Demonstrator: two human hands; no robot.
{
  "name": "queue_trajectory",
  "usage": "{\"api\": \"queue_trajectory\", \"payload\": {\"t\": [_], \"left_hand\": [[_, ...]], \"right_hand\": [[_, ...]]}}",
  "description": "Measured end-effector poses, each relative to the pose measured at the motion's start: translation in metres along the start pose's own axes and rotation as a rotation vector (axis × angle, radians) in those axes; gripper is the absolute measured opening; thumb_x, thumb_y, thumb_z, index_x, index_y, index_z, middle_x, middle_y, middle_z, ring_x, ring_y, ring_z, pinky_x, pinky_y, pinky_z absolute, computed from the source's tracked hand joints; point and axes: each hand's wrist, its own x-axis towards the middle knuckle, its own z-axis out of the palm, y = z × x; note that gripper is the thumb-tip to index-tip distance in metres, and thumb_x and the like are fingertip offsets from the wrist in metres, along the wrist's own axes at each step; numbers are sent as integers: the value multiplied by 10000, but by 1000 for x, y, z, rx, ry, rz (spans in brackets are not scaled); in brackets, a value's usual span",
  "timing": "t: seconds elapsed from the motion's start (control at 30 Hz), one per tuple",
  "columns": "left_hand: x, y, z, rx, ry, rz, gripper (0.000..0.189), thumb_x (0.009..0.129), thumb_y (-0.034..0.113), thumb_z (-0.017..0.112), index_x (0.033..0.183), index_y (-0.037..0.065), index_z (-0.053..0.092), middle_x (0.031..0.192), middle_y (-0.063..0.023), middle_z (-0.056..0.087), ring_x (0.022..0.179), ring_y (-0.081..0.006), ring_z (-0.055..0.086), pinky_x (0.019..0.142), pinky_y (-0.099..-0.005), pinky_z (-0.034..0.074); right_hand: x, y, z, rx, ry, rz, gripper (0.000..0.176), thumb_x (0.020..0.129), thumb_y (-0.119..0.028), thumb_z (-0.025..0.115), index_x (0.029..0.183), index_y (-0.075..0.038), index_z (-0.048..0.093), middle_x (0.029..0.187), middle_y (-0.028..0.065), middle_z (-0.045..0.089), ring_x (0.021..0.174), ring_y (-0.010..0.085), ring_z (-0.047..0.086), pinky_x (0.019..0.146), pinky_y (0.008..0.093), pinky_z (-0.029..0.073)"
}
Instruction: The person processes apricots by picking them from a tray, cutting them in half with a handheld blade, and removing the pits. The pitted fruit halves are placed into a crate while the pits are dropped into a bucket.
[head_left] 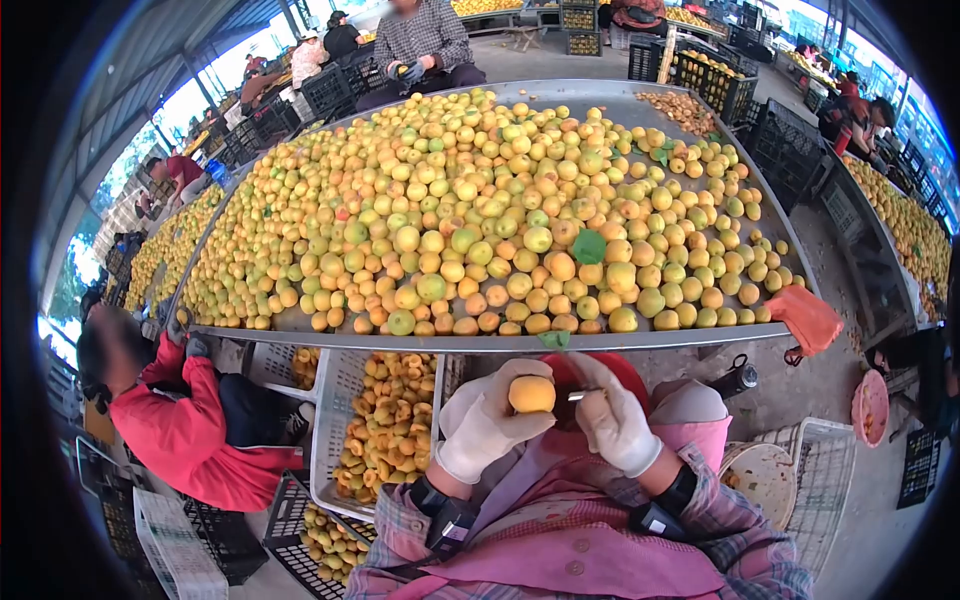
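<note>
My left hand (487, 424), in a white glove, is closed round a yellow-orange apricot (531, 394) just in front of the tray's near edge. To its right my right hand (617, 422), gloved too, is closed on a small knife whose short metal blade (576, 396) points at the apricot. Blade and fruit look slightly apart. The knife's handle is mostly hidden by my fingers. Beyond both hands, a large metal tray (640, 340) bears a heap of whole apricots (450, 220). Behind my hands shows part of a red container (622, 368).
Left of me, a white crate (330, 440) holds split apricots (385, 425); a black crate (285, 520) stands below it. A co-worker in red (205, 430) sits at the left, another in checks (425, 45) across the tray. Right are an orange bag (803, 318), black bottle (737, 377) and white bucket (765, 480).
</note>
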Motion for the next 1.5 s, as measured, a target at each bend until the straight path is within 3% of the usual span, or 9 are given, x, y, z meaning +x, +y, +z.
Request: {"api": "queue_trajectory", "payload": {"t": [0.03,0.2,0.3,0.37,0.47,0.9,1.0,1.07,1.5], "left_hand": [[0,4,0,-4,0,-6,553,733,243,797,1223,113,576,1064,-57,666,856,-192,677,741,-304,538],[4,10,2,193,40,-20,610,678,175,842,1209,41,574,1107,-98,634,1029,-218,613,911,-326,484],[4,11,1,206,46,-31,643,665,197,861,1218,40,573,1119,-115,638,1052,-258,621,919,-343,488],[7,12,0,231,20,-26,640,664,201,864,1210,35,577,1115,-117,640,1045,-258,627,917,-344,491],[7,11,1,238,13,-14,618,668,208,866,1192,32,590,1106,-121,647,1030,-258,638,910,-340,497],[5,8,3,279,28,-51,564,662,245,862,1145,81,622,1064,-99,666,959,-260,667,835,-349,523],[5,9,2,309,34,-25,545,652,251,860,1116,86,626,1039,-98,662,940,-282,665,821,-363,522],[5,12,1,321,25,-33,540,651,254,858,1110,88,626,1038,-99,659,944,-291,662,821,-365,520],[4,-4,2,450,77,92,474,669,329,833,1070,172,633,988,-78,664,888,-344,654,762,-443,523]], "right_hand": [[5,-21,-4,193,-43,109,526,1044,-243,392,1488,20,285,699,-50,536,568,59,501,541,199,416],[1,-19,-4,289,2,193,526,1043,-254,403,1480,22,304,644,-65,438,533,10,398,509,146,309],[2,-3,-4,232,-48,188,521,1035,-234,436,1466,34,320,701,-8,557,574,89,543,544,196,421],[5,22,-1,-293,24,-347,506,1024,-191,472,1452,46,343,883,67,674,726,189,661,679,271,522],[0,-3,-10,-442,-124,-115,499,1014,-159,501,1446,45,357,1093,162,674,915,278,686,813,322,527],[-3,16,-3,-326,-64,-134,527,991,-171,543,1460,-10,364,1024,201,673,889,335,697,780,353,548],[-5,5,-6,-377,-174,50,549,1030,-269,473,1449,58,338,1268,238,596,1165,326,617,968,346,475],[-4,11,-3,-474,-83,-146,536,982,-220,558,1456,-44,379,944,197,689,858,371,688,722,390,559],[-4,-1,-13,-791,-102,-128,532,936,-300,616,1405,-108,457,768,128,681,668,330,674,554,416,533]]}}
